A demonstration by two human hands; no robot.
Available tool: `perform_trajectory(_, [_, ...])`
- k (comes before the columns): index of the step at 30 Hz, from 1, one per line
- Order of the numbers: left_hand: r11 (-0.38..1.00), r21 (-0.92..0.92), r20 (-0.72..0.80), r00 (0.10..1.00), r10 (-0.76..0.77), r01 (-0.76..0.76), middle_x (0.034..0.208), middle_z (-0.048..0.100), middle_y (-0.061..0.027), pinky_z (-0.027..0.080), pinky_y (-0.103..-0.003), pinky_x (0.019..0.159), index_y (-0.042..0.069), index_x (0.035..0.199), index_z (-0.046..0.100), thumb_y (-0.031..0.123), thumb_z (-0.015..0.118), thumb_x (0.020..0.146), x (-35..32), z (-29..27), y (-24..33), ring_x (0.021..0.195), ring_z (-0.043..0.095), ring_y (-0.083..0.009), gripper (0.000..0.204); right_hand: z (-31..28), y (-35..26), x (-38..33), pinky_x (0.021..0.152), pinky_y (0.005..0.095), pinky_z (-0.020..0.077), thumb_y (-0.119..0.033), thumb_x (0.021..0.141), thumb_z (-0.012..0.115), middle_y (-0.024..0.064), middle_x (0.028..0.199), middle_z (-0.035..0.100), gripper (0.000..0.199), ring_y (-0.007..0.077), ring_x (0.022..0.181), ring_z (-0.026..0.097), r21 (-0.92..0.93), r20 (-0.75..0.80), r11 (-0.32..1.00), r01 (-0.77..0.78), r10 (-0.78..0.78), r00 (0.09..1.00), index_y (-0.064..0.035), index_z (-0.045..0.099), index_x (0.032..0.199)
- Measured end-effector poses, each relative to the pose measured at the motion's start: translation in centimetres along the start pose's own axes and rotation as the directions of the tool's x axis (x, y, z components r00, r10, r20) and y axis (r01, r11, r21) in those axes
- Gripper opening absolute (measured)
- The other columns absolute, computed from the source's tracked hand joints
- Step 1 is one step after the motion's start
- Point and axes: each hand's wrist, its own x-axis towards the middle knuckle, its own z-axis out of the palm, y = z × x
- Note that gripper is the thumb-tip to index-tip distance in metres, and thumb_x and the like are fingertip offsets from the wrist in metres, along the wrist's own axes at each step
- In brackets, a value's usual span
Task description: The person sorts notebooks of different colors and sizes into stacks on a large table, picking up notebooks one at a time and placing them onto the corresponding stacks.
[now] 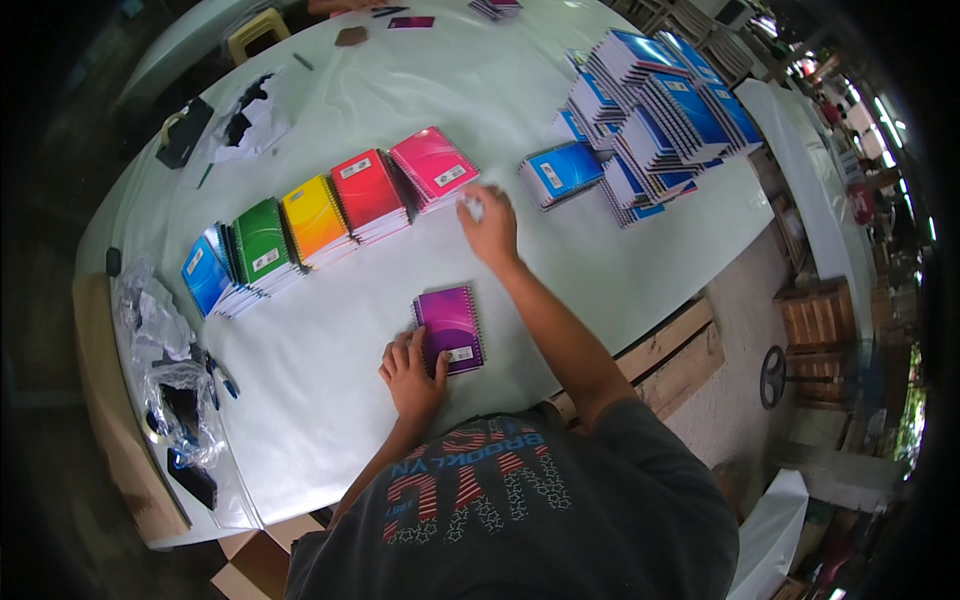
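Nearest me on the table lies a purple spiral notebook (pixel 455 318) with a small white label at its lower edge. My left hand (pixel 412 372) grips its lower left corner, with the fingers along the left edge and the thumb on the cover. Farther off, my right hand (pixel 490 230) is raised just by the near right corner of the pink notebook stack (pixel 433 165). Its fingers curl toward the thumb around a small pale patch that I cannot make out. Leftward from the pink stack run red (pixel 368 190), yellow (pixel 314 213), green (pixel 262 237) and blue (pixel 207 272) notebook stacks.
A large heap of blue notebooks (pixel 650 115) fills the table's far right. A black tape dispenser (pixel 185 132) sits at the far left. Plastic wrapping (pixel 185 400), pens (pixel 222 376) and a phone (pixel 192 478) lie along the left edge. Another person's hand (pixel 340 6) shows at the far edge.
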Motion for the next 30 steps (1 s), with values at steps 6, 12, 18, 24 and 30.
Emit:
perform_trajectory(6, [1.000,0.006,0.027,1.000,-0.014,0.013,0.125,0.044,-0.0088,0.026,-0.047,0.098,0.017,0.127,0.046,0.036,0.061,0.082,0.0,0.1,-0.1,0.121,0.035,-0.0296,0.051,3.6,-0.8,9.2,0.085,0.0405,0.0461,-0.032,0.063,0.079,0.0182,0.103,0.058,0.061,0.0310,0.102,0.055,-0.429,0.251,0.893,-0.139,0.265,0.931,-0.0003,0.052,0.107])
perform_trajectory(12, [0.999,-0.021,0.056,0.998,-0.031,0.032,0.127,0.041,-0.0100,0.025,-0.047,0.099,0.016,0.128,0.045,0.035,0.062,0.081,0.0,-0.4,0.2,0.122,0.032,-0.0303,0.053,4.6,-2.1,11.1,0.089,0.0408,0.0465,-0.039,0.053,0.085,0.0223,0.120,0.049,0.089,0.0344,0.106,0.055,-0.474,0.404,0.839,-0.266,0.476,0.781,0.0015,0.040,0.119])
perform_trajectory(18, [0.998,-0.031,0.078,0.996,-0.046,0.048,0.129,0.039,-0.0107,0.023,-0.048,0.100,0.016,0.128,0.045,0.038,0.060,0.082,-0.1,-0.4,-0.1,0.124,0.030,-0.0311,0.053,5.3,-3.5,10.2,0.092,0.0394,0.0458,-0.033,0.055,0.085,0.0195,0.122,0.048,0.090,0.0315,0.112,0.052,-0.588,0.346,0.767,-0.258,0.527,0.776,-0.0010,0.036,0.123])
perform_trajectory(24, [0.984,-0.088,-0.212,0.968,0.130,-0.152,0.122,0.046,-0.0128,0.031,-0.046,0.096,0.010,0.126,0.047,0.022,0.064,0.081,4.8,-1.2,-0.4,0.117,0.040,-0.0330,0.050,4.5,-1.5,11.2,0.085,0.0376,0.0480,-0.026,0.059,0.083,0.0159,0.100,0.064,0.056,0.0275,0.095,0.062,-0.315,0.402,0.863,-0.396,0.499,0.768,0.0011,0.058,0.101])
perform_trajectory(30, [0.834,-0.537,-0.141,0.988,0.061,-0.128,0.113,0.055,-0.0201,0.045,-0.036,0.084,0.000,0.121,0.049,0.021,0.061,0.086,18.5,-6.6,1.7,0.103,0.055,-0.0291,0.043,0.3,0.0,10.1,0.079,0.0311,0.0494,-0.012,0.070,0.076,0.0087,0.095,0.065,0.036,0.0189,0.088,0.063,0.549,0.474,0.613,-0.568,0.331,0.816,0.0026,0.062,0.100])
